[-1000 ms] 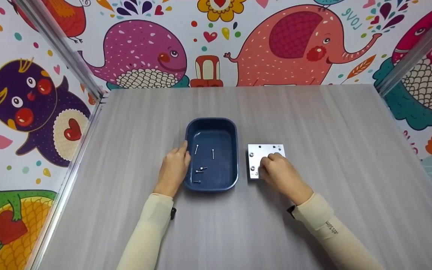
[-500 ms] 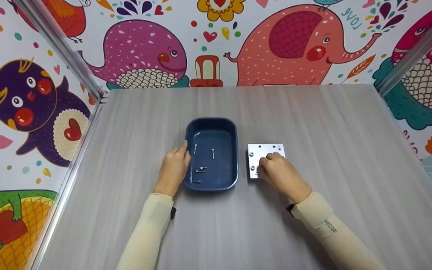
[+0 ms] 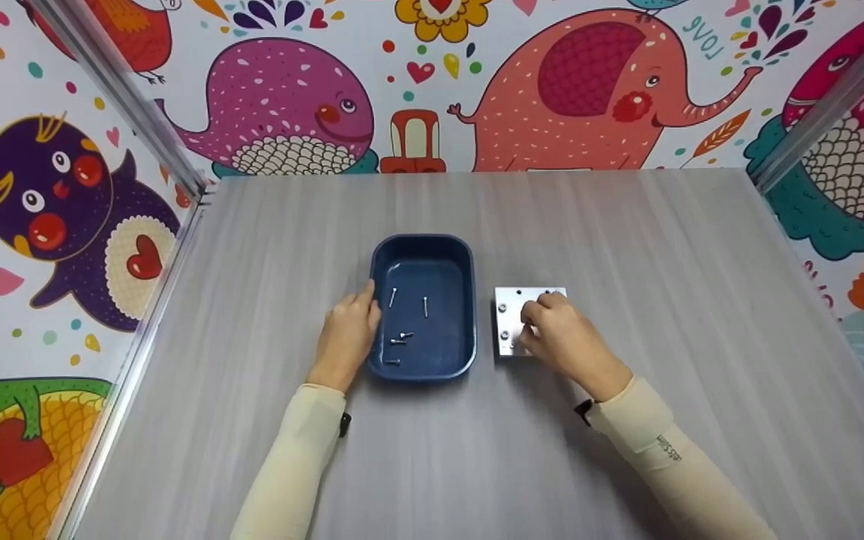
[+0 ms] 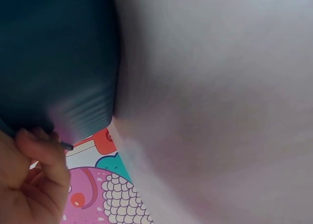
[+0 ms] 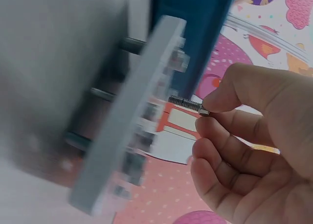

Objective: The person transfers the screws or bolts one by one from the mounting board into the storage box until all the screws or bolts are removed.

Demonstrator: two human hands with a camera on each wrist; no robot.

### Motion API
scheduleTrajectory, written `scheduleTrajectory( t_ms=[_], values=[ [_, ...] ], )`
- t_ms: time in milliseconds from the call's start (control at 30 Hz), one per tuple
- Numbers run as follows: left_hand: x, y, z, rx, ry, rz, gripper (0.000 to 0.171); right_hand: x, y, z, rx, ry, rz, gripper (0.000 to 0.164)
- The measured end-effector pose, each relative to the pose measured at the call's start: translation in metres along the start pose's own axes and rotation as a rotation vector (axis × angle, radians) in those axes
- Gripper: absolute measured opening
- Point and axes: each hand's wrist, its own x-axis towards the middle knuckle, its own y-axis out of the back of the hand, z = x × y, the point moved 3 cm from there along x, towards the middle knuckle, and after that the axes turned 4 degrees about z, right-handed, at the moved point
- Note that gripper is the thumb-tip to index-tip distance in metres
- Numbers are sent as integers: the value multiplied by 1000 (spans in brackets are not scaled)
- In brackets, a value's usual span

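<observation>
My left hand (image 3: 348,334) holds the left rim of a dark blue tray (image 3: 451,367); in the left wrist view its thumb and fingers curl at the rim. Several small screws (image 3: 425,306) lie loose in the tray. Right of it is a square silver metal plate (image 3: 508,322) with holes and screw heads along its edges. My right hand (image 3: 563,337) is over the plate, covering its right part in the head view. Seen from the right wrist, thumb and index finger pinch a threaded screw (image 5: 185,103) by its head, its tip pointing at the plate.
Under the plate, several metal posts (image 5: 102,94) hold it off the grey table (image 3: 432,465). Printed cartoon walls (image 3: 289,112) with metal corner rails (image 3: 124,97) enclose the table at the back and sides.
My right hand has risen slightly off the plate, and the gap between thumb and fingers now shows. The left hand and tray stay in place.
</observation>
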Motion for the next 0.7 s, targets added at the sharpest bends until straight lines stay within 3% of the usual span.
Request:
scheduleTrajectory(
  t_ms=[300,500,700],
  values=[
    [0,0,0,4,-17,10,34,8,14,-8,2,60,56,17],
    [0,1,1,4,-19,15,34,15,12,-18,-2,69,53,17],
    [0,0,1,-1,-9,12,35,23,6,-35,3,128,58,16]
  ],
)
